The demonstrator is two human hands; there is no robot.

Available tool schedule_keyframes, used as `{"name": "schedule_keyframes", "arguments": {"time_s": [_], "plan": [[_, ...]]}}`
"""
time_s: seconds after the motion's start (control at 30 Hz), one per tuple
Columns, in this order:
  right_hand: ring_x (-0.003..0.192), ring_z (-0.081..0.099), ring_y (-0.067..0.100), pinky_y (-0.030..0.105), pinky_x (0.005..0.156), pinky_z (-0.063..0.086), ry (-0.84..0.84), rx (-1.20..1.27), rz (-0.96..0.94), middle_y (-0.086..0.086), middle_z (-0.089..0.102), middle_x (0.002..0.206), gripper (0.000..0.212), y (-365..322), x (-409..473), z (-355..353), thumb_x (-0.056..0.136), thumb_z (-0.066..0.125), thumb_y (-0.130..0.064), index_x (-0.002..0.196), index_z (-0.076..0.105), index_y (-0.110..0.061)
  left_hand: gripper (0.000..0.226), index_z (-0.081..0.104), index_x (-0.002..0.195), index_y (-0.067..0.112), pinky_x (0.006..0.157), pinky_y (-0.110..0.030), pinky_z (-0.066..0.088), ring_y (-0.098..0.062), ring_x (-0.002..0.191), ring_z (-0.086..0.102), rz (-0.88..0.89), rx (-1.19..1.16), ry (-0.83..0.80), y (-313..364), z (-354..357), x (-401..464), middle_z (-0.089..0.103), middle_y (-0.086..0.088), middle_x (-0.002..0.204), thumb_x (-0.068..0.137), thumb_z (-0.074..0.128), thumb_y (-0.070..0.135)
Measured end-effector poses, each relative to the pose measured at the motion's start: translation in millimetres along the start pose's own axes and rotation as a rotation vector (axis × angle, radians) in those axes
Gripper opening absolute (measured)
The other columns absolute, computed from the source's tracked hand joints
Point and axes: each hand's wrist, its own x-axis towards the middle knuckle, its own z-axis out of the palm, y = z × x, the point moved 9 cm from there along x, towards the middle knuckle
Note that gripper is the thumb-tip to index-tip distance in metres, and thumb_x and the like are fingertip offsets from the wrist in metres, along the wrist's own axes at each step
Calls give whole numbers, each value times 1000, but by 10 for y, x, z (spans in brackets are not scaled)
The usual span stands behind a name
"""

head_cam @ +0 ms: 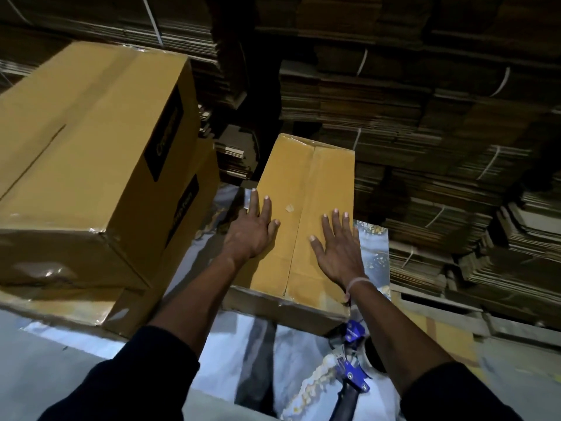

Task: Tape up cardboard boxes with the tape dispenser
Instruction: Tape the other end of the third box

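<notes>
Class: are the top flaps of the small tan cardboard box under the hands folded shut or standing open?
Shut. The small tan cardboard box has both flaps lying flat, meeting along a centre seam, with the left hand and right hand pressed flat on them.

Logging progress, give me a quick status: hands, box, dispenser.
Left hand and right hand flat on box, flaps closed. Dispenser lying below the box, unheld. Nothing in the way.

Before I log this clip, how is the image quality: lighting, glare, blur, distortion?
Head view: dim overall, with the stacked flat cardboard behind sinking into shadow; the tan cardboard box under both hands, left and right, is well lit and fairly sharp; glare on the taped edge of the large brown box; wide-angle bending at the edges; the blue tape dispenser is slightly soft.
</notes>
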Motion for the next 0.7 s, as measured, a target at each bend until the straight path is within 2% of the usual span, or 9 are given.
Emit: {"name": "schedule_keyframes", "arguments": {"time_s": [0.07,0.2,0.43,0.57,0.63,0.7], "plan": [[159,-14,26,46,130,2,9,35,16,7,-6,174,76,80,175,3,106,20,-61,166,12,-15,71,3,166,19,105,-56,46,-49,144,36,12,13,15,25,-32,119,-12,-15,173,109,20,57],[159,-17,26,39,129,-1,25,99,41,10,-7,173,75,196,490,-2,109,27,-54,165,11,-7,70,4,166,20,106,-57,45,-49,144,36,24,23,20,40,-61,332,-11,-16,173,109,21,56],[158,-19,28,41,130,2,32,252,142,15,-15,171,75,380,876,-18,110,33,-45,163,7,2,69,11,165,18,106,-57,48,-48,146,36,32,-60,37,-40,-35,641,-7,-16,173,109,27,54],[160,-8,31,39,125,18,20,428,212,10,-27,169,77,452,799,-61,110,40,-40,163,1,1,69,12,166,19,118,-56,38,-40,154,24,33,-235,5,-134,14,664,-10,-7,174,110,36,50],[160,2,32,38,122,25,12,502,211,9,-25,170,74,446,665,-63,111,40,-35,164,0,-2,69,11,167,18,123,-56,30,-32,159,14,34,-365,-8,-205,3,629,-12,-1,175,110,40,45],[160,5,30,34,122,24,-6,562,230,9,-18,172,72,433,444,-23,112,38,-32,164,-1,-4,69,9,167,16,127,-53,22,-25,160,5,48,-487,-27,-251,-27,544,-13,2,174,111,43,38]]}}
